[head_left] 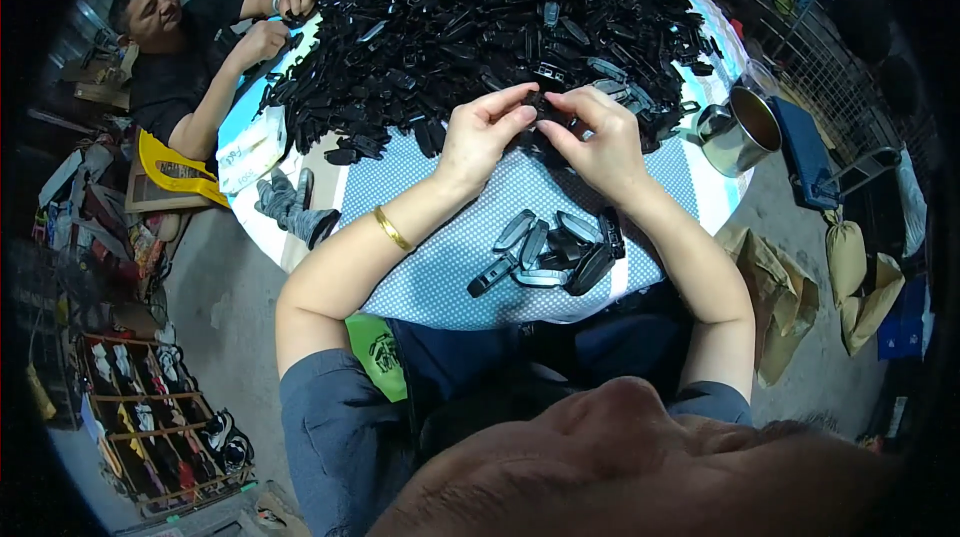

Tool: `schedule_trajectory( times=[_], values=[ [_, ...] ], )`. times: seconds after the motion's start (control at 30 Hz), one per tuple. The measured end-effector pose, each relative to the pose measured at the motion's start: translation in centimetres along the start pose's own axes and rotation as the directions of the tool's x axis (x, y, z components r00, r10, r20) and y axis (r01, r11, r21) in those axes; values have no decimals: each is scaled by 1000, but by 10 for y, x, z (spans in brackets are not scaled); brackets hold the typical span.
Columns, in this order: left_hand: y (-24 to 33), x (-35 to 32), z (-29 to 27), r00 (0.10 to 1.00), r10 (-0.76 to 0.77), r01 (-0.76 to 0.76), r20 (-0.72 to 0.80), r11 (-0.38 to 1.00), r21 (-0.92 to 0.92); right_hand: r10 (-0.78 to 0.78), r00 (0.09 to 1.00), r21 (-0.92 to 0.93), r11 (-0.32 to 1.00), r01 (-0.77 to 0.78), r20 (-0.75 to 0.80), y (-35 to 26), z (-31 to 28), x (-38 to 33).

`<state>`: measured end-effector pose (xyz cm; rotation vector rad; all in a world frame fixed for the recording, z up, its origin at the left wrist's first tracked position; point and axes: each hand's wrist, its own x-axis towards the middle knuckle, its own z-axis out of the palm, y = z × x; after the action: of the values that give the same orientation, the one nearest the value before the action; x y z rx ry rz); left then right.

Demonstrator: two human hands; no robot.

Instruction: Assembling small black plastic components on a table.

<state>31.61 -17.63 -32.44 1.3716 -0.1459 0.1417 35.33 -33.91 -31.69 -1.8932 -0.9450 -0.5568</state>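
My left hand (476, 144) and my right hand (606, 144) meet in front of a big heap of black plastic parts (430, 47). Thumbs and forefingers of both pinch a small black plastic part (539, 109), whose exact kind is too small and too covered to tell. Close to my body, a little group of black and grey oval casings (541, 278) lies on the patterned cloth (430, 277), between my forearms. A few of the casings look like key fob shells. The other fingers of each hand curl in behind the pinch.
A steel mug (742, 133) stands at the right of the round table. Grey gloves (290, 205) and a white packet (252, 152) lie at its left edge. Another person (185, 57) works at the heap's far left. A shoe rack (150, 417) is on the floor.
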Motion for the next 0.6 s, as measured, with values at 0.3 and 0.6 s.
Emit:
schedule_trajectory(
  times=[0.3, 0.6],
  values=[
    [17, 2, -2, 997, 3, -7, 71, 998, 60, 131, 991, -19, 991, -131, 2, -8, -2, 2],
    [22, 2, -5, 985, 71, -82, 160, 995, 61, 103, 970, 27, 993, -112, 222, -6, -7, -2]
  ],
)
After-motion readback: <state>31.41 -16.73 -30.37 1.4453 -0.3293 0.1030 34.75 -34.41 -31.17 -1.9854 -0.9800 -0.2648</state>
